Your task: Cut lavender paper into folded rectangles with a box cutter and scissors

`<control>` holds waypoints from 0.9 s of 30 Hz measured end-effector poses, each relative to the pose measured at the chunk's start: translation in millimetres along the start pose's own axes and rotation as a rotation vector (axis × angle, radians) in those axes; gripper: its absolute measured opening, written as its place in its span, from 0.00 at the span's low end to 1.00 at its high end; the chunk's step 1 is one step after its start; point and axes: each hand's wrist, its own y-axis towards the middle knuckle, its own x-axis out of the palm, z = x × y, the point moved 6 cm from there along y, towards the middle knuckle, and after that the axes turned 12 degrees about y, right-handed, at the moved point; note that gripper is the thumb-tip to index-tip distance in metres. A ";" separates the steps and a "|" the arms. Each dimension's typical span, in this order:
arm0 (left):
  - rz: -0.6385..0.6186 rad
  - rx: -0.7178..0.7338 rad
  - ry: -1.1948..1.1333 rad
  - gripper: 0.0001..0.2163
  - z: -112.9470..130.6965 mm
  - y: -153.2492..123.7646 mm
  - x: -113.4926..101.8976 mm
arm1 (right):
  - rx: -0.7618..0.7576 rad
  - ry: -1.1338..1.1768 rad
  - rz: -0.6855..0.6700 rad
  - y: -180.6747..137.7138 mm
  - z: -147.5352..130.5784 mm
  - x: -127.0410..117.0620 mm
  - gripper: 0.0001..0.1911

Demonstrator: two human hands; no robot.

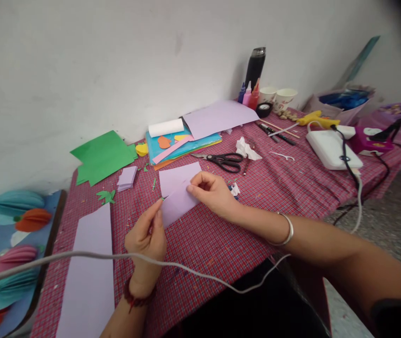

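A lilac paper piece (179, 203) is stretched between my two hands above the checked tablecloth. My left hand (148, 234) pinches its left corner between thumb and fingertips. My right hand (212, 193) pinches its upper right part, fingers curled. Just behind it a second lilac paper piece (177, 178) shows; whether the two are joined I cannot tell. Black-handled scissors (223, 161) lie beyond my right hand. A small stack of lilac paper squares (127, 178) sits to the left, and a long lilac sheet (89, 267) lies left of my left hand.
Green paper (103, 157), a blue folder (186, 149) and crumpled tissue (247, 148) lie toward the wall. A white power box (334, 148) with cables stands at right. A pale cable (193, 270) crosses in front of my left wrist. Paper cups (284, 98) and a black bottle (255, 68) stand behind.
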 end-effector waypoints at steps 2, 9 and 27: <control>-0.001 0.008 -0.008 0.11 0.5 -0.8 0.8 | 0.001 0.004 0.011 -0.2 1.1 -0.4 0.11; -0.012 -0.075 -0.054 0.12 -3.2 -4.0 4.4 | 0.006 -0.011 0.020 0.2 0.0 -1.7 0.12; -0.896 -0.533 -0.629 0.14 -11.9 -13.6 55.6 | -0.045 -0.308 -0.328 -11.3 -5.5 20.6 0.06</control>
